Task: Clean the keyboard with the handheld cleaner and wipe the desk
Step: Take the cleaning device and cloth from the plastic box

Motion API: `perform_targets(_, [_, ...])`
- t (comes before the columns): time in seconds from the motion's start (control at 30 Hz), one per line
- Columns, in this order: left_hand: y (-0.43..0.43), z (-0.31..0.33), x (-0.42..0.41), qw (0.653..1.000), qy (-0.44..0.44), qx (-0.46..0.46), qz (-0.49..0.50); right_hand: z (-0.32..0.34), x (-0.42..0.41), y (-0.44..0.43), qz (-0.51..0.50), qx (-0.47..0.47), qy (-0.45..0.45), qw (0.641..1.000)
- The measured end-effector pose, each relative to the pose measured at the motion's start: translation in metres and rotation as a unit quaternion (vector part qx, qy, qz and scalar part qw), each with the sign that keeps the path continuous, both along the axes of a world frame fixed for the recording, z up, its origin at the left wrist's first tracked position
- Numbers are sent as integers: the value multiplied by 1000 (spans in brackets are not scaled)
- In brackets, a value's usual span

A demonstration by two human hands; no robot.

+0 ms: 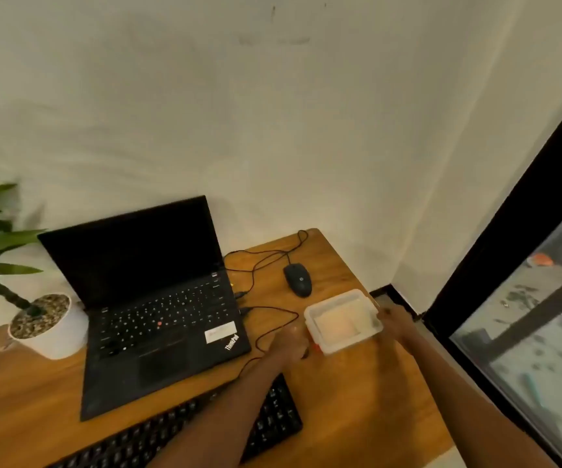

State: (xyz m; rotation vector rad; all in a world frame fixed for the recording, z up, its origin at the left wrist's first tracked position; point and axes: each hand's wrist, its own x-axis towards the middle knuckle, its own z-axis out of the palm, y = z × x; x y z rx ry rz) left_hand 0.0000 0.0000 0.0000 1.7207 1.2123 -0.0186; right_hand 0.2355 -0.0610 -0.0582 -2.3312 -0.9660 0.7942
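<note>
Head view shows a brown wooden desk [357,400] by a pale wall. Both hands are at a white plastic box [347,345] on the right side of the desk. The left hand [289,342] is at the box's near left corner, next to a small red bit [316,348]. The right hand [395,324] touches the box's right side. The picture is blurry there, so I cannot tell if the fingers of either hand are curled round the box or just lie on it. Something pale and flat lies inside the box, but I cannot tell what it is. I cannot pick out the handheld cleaner, and my guess is that it is in or by this box. The long black keyboard [276,420] that needs cleaning lies at the near edge of the desk, under the left arm. The step in hand looks like getting the box open or ready. To do it well, hold the box still with one hand and work with the other, and keep it flat so nothing tips out. Mind the thin black wires [273,319] just beside the box, so they do not get pulled. Counting now, there is one open black laptop [158,319], one keyboard, one black mouse [298,279], one white box, one green plant in a round white pot [53,336], two wires as far as I can see, and two hands.
</note>
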Motion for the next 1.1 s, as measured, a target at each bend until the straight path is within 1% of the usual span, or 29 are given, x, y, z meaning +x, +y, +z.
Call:
perform_targets(0.07, [2, -12, 13, 994, -49, -73, 63, -2, -3, 4, -30, 21, 35, 999])
perform_targets(0.1, [3, -21, 21, 990, -48, -108, 74, -5, -5, 6, -38, 25, 47, 998])
perform_targets(0.2, [2, -20, 30, 978, -34, -187, 82, -1, -14, 9, -60, 32, 55, 996])
perform_targets(0.27, [-2, -13, 34, 969, -45, -219, 103, -3, -12, 10, -79, 47, 58, 994])
perform_targets(0.37, [-8, -21, 36, 969, -83, -196, 123, 7, -18, 9, -106, 80, 57, 989])
perform_targets(0.47, [-19, -39, 35, 974, -97, -114, 170, 21, -23, -6, -91, 143, -9, 985])
perform_targets(0.53, [-28, -34, 29, 964, -126, -79, 220, 19, -20, -22, -99, 141, -35, 984])
perform_targets(0.57, [-33, -29, 27, 955, -142, -94, 244, 15, -16, -30, -111, 144, -32, 983])
perform_targets(0.63, [-40, -26, 25, 937, -162, -133, 279, 13, -14, -45, -120, 190, -2, 974])
perform_targets(0.73, [-50, -24, 25, 914, -205, -153, 316, 20, -24, -63, -138, 259, 101, 951])
perform_targets(0.77, [-54, -26, 26, 912, -206, -158, 319, 18, -22, -68, -147, 268, 117, 945])
perform_targets(0.83, [-61, -29, 25, 918, -198, -164, 301, 11, -21, -78, -163, 289, 162, 929])
perform_targets(0.93, [-72, -37, 23, 952, -155, -126, 230, -1, -16, -92, -174, 323, 226, 902])
perform_targets(0.97, [-74, -42, 23, 964, -130, -107, 206, -5, -14, -94, -171, 310, 227, 907])
perform_targets(1.03, [-78, -49, 24, 981, -76, -66, 166, -8, -9, -92, -174, 253, 223, 925])
perform_targets(1.1, [-80, -52, 24, 991, -37, -32, 120, -13, -5, -89, -174, 189, 193, 947])
